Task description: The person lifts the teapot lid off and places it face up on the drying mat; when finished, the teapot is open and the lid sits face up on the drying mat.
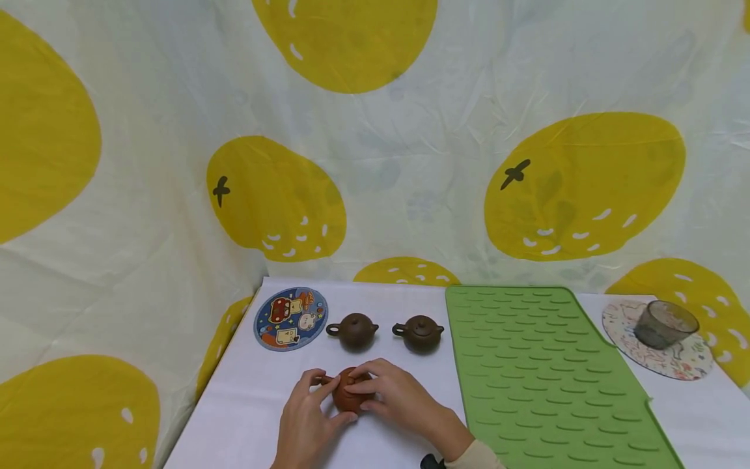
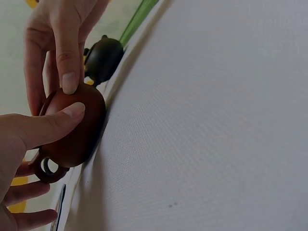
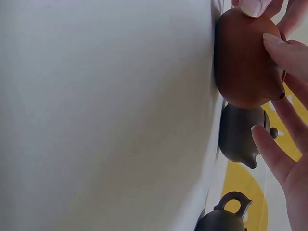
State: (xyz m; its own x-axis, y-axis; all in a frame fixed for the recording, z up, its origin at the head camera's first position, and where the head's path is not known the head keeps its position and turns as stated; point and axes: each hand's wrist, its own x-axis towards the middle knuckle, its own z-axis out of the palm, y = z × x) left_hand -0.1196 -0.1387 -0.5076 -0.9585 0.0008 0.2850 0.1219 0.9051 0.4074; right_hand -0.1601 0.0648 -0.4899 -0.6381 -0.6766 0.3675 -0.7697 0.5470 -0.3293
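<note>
A small reddish-brown clay teapot (image 1: 347, 402) sits on the white table, its lid on top. My left hand (image 1: 306, 417) grips it from the left, thumb on the body (image 2: 72, 132) and fingers around the loop handle (image 2: 48, 168). From the right, my right hand (image 1: 398, 394) holds the same teapot: its thumb presses the side while fingers lie over the lid knob. The spout (image 3: 278, 92) points toward the right hand. Behind stand two dark brown teapots, one on the left (image 1: 356, 332) and one on the right (image 1: 422, 334).
At the back left lies a round blue cartoon mat (image 1: 290, 319). A green ridged mat (image 1: 527, 365) covers the table right of the teapots. Farther right, a smoky glass cup (image 1: 663, 326) stands on a round patterned mat (image 1: 691, 361). A fruit-print curtain (image 1: 410, 195) hangs behind.
</note>
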